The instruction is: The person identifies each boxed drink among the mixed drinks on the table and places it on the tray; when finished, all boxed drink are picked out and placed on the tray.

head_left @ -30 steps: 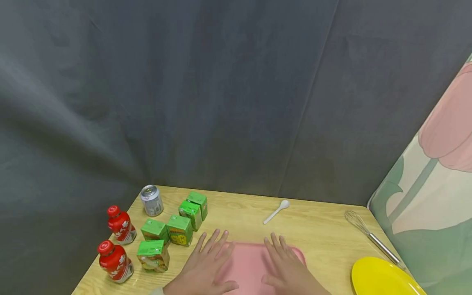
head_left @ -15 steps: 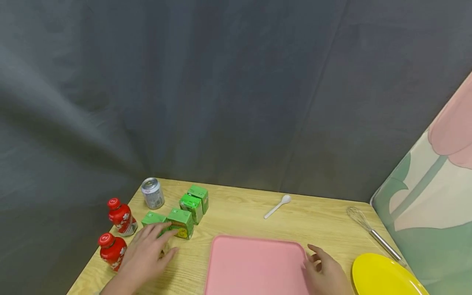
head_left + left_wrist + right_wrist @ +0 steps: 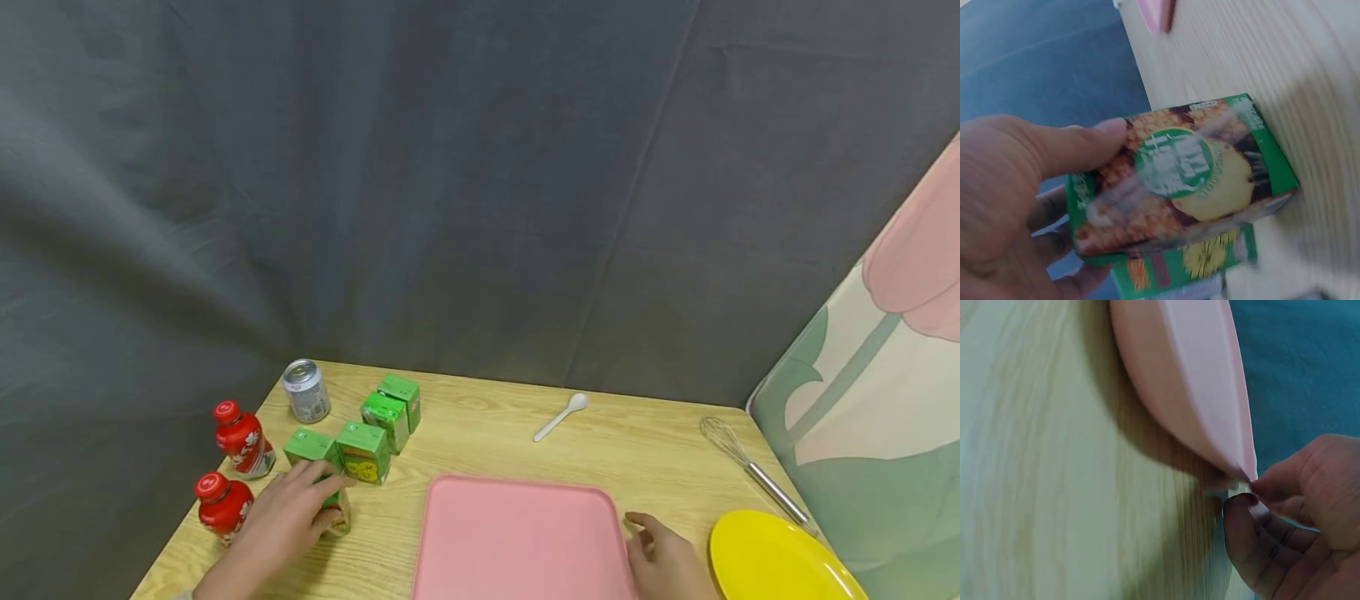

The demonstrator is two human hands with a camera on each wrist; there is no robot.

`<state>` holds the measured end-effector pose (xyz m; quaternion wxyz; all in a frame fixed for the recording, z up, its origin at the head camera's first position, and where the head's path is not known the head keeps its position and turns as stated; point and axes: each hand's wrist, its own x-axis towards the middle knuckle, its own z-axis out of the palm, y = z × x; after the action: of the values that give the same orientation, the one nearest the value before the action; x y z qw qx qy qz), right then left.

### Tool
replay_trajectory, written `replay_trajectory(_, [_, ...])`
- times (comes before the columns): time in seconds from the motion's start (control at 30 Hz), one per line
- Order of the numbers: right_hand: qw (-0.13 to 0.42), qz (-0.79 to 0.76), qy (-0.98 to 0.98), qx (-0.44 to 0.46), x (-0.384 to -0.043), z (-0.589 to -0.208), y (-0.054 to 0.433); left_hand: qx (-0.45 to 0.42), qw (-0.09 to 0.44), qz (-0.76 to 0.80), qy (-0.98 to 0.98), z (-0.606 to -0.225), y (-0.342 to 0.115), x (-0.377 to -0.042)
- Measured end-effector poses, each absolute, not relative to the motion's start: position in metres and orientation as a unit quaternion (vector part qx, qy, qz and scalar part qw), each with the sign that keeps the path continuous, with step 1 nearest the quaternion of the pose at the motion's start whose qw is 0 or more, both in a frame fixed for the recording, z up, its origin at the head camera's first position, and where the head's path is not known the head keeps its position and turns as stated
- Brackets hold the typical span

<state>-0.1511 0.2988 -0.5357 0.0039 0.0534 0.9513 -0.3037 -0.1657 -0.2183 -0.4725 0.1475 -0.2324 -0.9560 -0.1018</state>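
Note:
My left hand point(image 3: 285, 515) grips the nearest green juice box point(image 3: 339, 510) at the left of the table, largely covering it from above. In the left wrist view the thumb lies on that box's front, printed with pineapple, and the other fingers reach behind it. Another green juice box point(image 3: 1210, 256) shows just past it. My right hand point(image 3: 670, 560) is beside the right edge of a pink tray point(image 3: 517, 537), its fingers loosely bent. In the right wrist view its fingertips are close to the tray's rim point(image 3: 1244, 425); whether they touch it I cannot tell.
Two red-capped bottles point(image 3: 242, 437) stand left of the juice boxes, and a silver can point(image 3: 306, 392) is behind. Several more green boxes point(image 3: 363, 450) are grouped nearby. A white spoon point(image 3: 561, 417) lies at the back. To the right are a whisk point(image 3: 765, 479) and a yellow plate point(image 3: 780, 558).
Both hands, spread over the tray a second ago, have moved apart. The left went left to the nearest juice box and now grips it; the right moved to the tray's right side.

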Motion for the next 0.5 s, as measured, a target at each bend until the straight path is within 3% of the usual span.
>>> replay_trajectory(0.3, [0.012,-0.325,0.944,0.064,-0.154,-0.538,0.291,-0.248,0.158,-0.252,-0.922,-0.494,-0.194,-0.171])
replay_trajectory(0.5, [0.034,-0.337,0.938,0.076,-0.155,-0.539,0.295,-0.177,0.108,-0.337,-0.918,-0.503,-0.203,-0.167])
